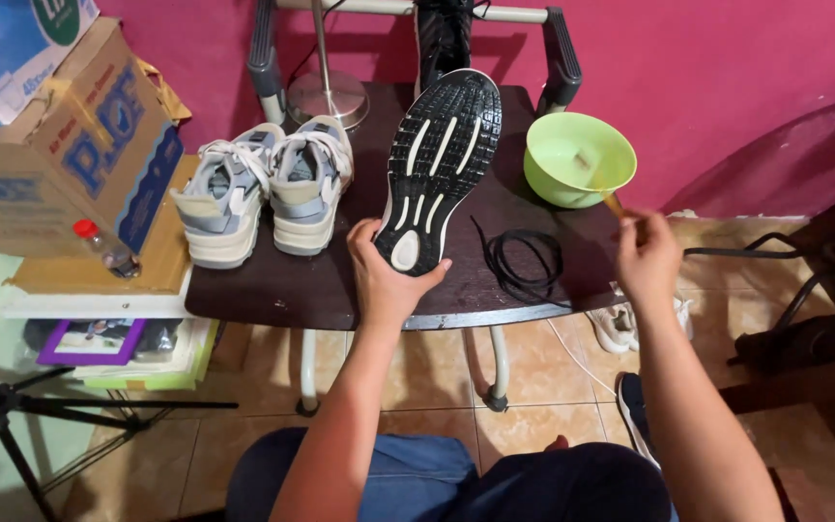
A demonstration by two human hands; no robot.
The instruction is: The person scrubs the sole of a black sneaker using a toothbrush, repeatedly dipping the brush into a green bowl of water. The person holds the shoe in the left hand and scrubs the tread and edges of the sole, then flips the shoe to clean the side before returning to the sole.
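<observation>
My left hand (384, 280) grips the heel of a black shoe (442, 159), held tilted with its black-and-white sole facing me above a dark wooden table (273, 290). My right hand (645, 256) holds a thin light-brown handle of a brush or stick (603, 188) whose far end reaches into a light green bowl (579, 158) at the table's right. A black shoelace (526, 259) lies coiled on the table between my hands. A pair of grey-blue and cream sneakers (263, 188) stands at the table's left, heels toward me.
Stacked cardboard boxes (60, 145) and a small red-capped bottle (105, 246) sit at the left. A lamp base (326, 97) stands at the table's back. A white sneaker (620, 324) and another shoe (635, 411) lie on the tiled floor. A tripod (12, 416) stands lower left.
</observation>
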